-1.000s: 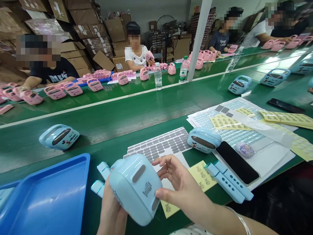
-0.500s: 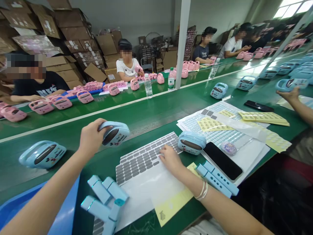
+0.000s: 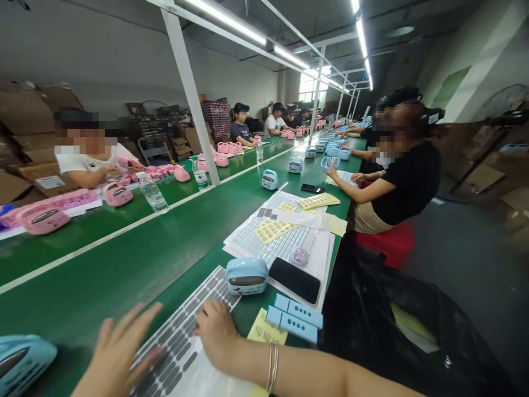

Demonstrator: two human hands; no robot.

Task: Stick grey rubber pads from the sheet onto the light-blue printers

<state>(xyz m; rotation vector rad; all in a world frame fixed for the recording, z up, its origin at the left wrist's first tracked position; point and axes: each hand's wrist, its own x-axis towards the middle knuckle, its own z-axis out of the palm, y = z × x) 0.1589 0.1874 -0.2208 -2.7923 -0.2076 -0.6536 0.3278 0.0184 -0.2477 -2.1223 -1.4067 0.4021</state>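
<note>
My left hand (image 3: 124, 344) is empty, its fingers spread and a little blurred, above the left part of a sheet of grey oval stickers (image 3: 182, 339). My right hand (image 3: 217, 333) rests on that sheet with fingers bent and pressed together. What its fingertips pinch, if anything, is hidden. Just beyond the right hand, a light blue handled case (image 3: 247, 277) with a dark window and printed figures stands at the sheet's far end. Another blue case (image 3: 25, 364) is cut off at the lower left.
To the right lie a black phone (image 3: 294, 280), pale blue bars (image 3: 294, 320) with dark dots, and sheets with yellow stickers (image 3: 275, 229). More blue cases (image 3: 270, 180) stand along the green bench. Co-workers sit opposite and at right. A black bag (image 3: 413, 309) is beside the bench.
My left hand has let go of the blue case it held and its fingers have opened. The view has swung right and up. My right hand stays on the sticker sheet.
</note>
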